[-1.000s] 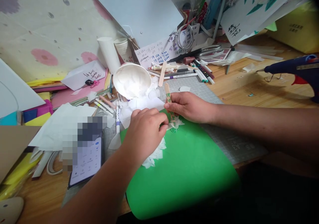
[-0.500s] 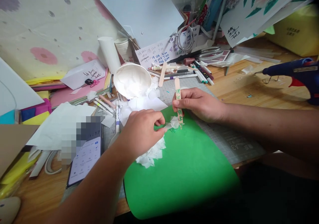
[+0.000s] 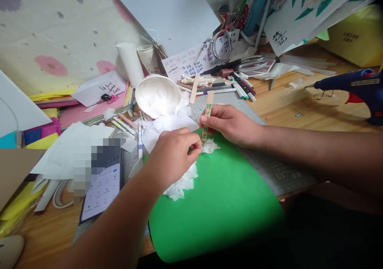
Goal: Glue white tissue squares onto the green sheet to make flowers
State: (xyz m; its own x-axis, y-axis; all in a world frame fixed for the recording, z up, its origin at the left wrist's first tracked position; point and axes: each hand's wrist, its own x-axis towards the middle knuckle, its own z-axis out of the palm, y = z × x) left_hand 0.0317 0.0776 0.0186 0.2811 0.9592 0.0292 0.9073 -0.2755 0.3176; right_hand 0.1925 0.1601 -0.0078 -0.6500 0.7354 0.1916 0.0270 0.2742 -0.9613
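Note:
My right hand (image 3: pixel 229 123) grips a wooden craft stick (image 3: pixel 210 98) with green markings, held near upright. Its lower end touches or is just behind a small piece of white tissue paper (image 3: pixel 212 146). The fingers of my left hand (image 3: pixel 175 153) are pinched at the left edge of that piece. Under both hands lies a curved green sheet (image 3: pixel 221 205). A glossy green smear (image 3: pixel 207 155) shows on it just below the tissue piece. Beneath my left hand, a ruffled cluster of white tissue pieces (image 3: pixel 182 186) sits on the sheet, partly hidden.
A white paper bowl (image 3: pixel 140 95) with white scraps stands behind my left hand. Paper cups (image 3: pixel 130 63), several pens (image 3: pixel 239 89) and another craft stick (image 3: pixel 195 89) lie farther back. A blue glue gun (image 3: pixel 344 81) is at right, a phone (image 3: pixel 101 193) at left.
My right hand has moved slightly left, and the craft stick now leans with its lower end at the tissue piece by my left fingertips. The left hand has shifted only slightly.

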